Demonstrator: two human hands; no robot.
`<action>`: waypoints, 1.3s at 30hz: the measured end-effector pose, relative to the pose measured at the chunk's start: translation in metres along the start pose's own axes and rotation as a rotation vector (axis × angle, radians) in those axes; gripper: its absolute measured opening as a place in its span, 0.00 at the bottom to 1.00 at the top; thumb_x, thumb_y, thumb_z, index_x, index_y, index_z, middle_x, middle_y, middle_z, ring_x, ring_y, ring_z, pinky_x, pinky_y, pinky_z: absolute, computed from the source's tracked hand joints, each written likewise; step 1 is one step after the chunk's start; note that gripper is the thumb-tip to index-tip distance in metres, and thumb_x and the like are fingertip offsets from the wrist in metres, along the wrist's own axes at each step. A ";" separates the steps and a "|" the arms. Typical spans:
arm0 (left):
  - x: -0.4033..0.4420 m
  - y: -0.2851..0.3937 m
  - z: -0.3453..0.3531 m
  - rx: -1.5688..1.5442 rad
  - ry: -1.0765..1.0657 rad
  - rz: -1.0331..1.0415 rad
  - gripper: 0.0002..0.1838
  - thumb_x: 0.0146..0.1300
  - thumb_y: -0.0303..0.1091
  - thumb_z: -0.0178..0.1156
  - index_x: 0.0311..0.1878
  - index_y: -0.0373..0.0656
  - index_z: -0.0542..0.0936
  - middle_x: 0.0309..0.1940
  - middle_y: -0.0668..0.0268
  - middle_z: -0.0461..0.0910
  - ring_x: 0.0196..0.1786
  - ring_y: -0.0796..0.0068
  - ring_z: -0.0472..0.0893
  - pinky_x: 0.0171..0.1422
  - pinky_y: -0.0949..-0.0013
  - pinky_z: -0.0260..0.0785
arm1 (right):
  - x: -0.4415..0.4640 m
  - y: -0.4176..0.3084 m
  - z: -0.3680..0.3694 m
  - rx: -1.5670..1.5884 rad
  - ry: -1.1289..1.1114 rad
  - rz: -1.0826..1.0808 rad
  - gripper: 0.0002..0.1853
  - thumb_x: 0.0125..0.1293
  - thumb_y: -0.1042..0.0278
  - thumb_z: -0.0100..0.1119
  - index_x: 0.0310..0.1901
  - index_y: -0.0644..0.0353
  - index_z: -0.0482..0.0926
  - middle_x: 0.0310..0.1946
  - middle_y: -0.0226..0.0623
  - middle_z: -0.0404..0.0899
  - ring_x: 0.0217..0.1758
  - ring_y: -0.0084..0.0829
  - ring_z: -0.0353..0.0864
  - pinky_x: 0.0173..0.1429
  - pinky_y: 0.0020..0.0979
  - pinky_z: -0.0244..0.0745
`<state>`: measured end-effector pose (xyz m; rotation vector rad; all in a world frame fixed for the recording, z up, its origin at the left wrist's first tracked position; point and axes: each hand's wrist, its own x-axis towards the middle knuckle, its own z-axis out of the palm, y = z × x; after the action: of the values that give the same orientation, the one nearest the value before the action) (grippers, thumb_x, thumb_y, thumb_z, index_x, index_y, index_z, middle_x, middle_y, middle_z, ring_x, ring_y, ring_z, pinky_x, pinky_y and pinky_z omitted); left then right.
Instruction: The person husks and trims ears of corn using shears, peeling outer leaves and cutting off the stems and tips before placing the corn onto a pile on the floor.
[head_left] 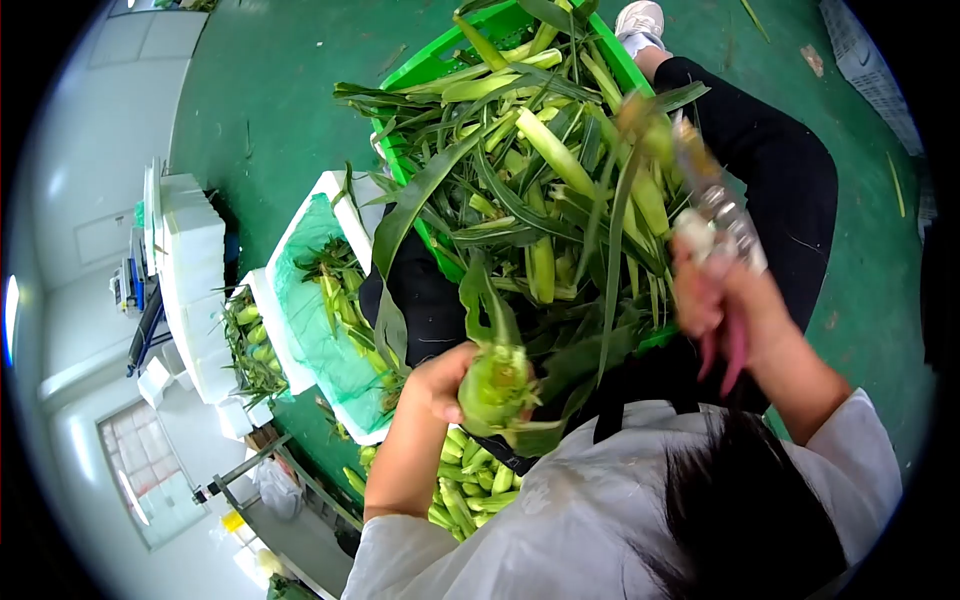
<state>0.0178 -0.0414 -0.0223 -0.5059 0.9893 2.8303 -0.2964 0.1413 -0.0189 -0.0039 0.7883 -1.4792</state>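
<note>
My left hand [447,388] is wrapped around an ear of corn [495,388] at six o'clock, just below centre; my right hand [738,290], well apart at three o'clock, is clamped on the shears [722,207], blurred. For a clean trim, I'd steady the ear firmly and keep my left hand clear of the shears. Its rounded end faces up toward me, long axis foreshortened; a leaf [475,288] points towards twelve.

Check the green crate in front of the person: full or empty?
Full: green husks and leaves are heaped inside the green crate, and some long leaves hang over its rim.
</note>
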 end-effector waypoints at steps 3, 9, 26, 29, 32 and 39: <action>-0.004 -0.007 -0.002 -0.054 0.041 0.063 0.51 0.44 0.48 0.76 0.67 0.29 0.64 0.58 0.51 0.76 0.59 0.54 0.78 0.65 0.52 0.69 | -0.010 -0.020 -0.001 -0.305 -0.184 0.292 0.28 0.60 0.57 0.64 0.58 0.64 0.69 0.35 0.33 0.77 0.35 0.26 0.76 0.42 0.28 0.75; 0.015 0.028 -0.018 0.346 -0.095 -0.161 0.51 0.46 0.52 0.75 0.63 0.21 0.65 0.53 0.44 0.76 0.52 0.54 0.81 0.57 0.55 0.75 | 0.006 -0.007 0.010 -0.778 -0.794 0.240 0.40 0.57 0.56 0.72 0.67 0.64 0.64 0.51 0.36 0.74 0.52 0.28 0.73 0.56 0.30 0.70; 0.053 0.012 0.030 0.555 0.915 0.468 0.33 0.63 0.51 0.64 0.60 0.36 0.68 0.45 0.55 0.79 0.43 0.64 0.82 0.50 0.63 0.76 | -0.003 0.007 0.036 -0.479 -0.510 0.440 0.39 0.60 0.54 0.70 0.68 0.63 0.63 0.49 0.34 0.74 0.50 0.24 0.74 0.54 0.28 0.71; 0.057 0.012 0.047 0.866 0.995 0.507 0.24 0.61 0.33 0.65 0.57 0.35 0.70 0.45 0.60 0.79 0.45 0.70 0.79 0.53 0.69 0.71 | 0.014 0.032 0.042 -0.598 -0.396 0.340 0.38 0.59 0.51 0.70 0.64 0.63 0.66 0.49 0.35 0.73 0.50 0.24 0.72 0.53 0.27 0.70; 0.060 0.003 0.055 1.134 0.919 0.448 0.23 0.61 0.35 0.67 0.55 0.35 0.72 0.44 0.60 0.80 0.46 0.69 0.79 0.54 0.70 0.70 | 0.036 0.045 0.051 -0.586 -0.389 0.073 0.31 0.56 0.56 0.74 0.55 0.63 0.71 0.45 0.33 0.75 0.46 0.22 0.74 0.50 0.26 0.72; 0.033 -0.015 0.035 -0.078 0.269 0.256 0.46 0.54 0.67 0.64 0.62 0.34 0.69 0.42 0.54 0.78 0.35 0.59 0.83 0.40 0.61 0.78 | 0.042 0.021 0.042 -0.167 -0.245 0.127 0.23 0.60 0.58 0.65 0.51 0.64 0.74 0.31 0.32 0.78 0.33 0.26 0.80 0.31 0.25 0.76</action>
<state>-0.0194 -0.0084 -0.0164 -0.8448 1.0591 3.0959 -0.2626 0.0880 -0.0167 -0.2519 0.6970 -1.2613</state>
